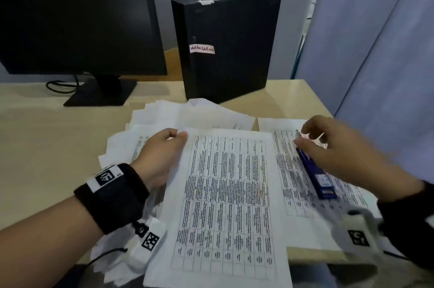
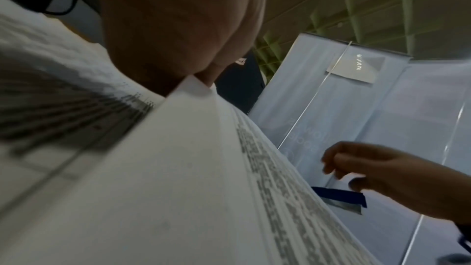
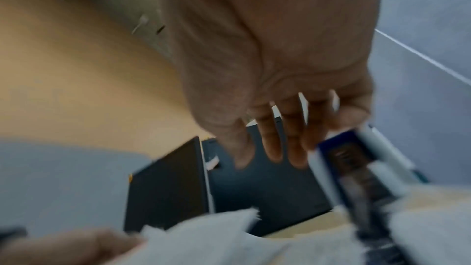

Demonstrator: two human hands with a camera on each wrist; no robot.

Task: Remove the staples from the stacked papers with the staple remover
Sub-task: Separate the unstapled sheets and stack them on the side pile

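The left hand (image 1: 162, 153) pinches the top left corner of the front sheet (image 1: 225, 193) of printed tables, thumb and fingers curled on the paper's edge, with that sheet lying over a fanned heap of loose papers (image 1: 150, 118) on the tabletop (image 1: 47, 123). The right hand (image 1: 340, 146) hovers over the blue staple remover (image 1: 315, 171), which lies on a second printed sheet (image 1: 293, 182) just to the right of the first; its fingers are loosely curled and spread, and in the wrist view they hold nothing, so this grip is empty (motion blur hides whether a fingertip touches the tool). No staple is visible in any view, so I cannot say which corner still carries one. The step in hand looks like picking up the remover, and to do it well the right hand should close on the body toward its far, metal-tipped end, so the tip can be steered. The left hand would best keep the corner pinned flat and taut, so that the tip slides under the staple without tearing the paper.
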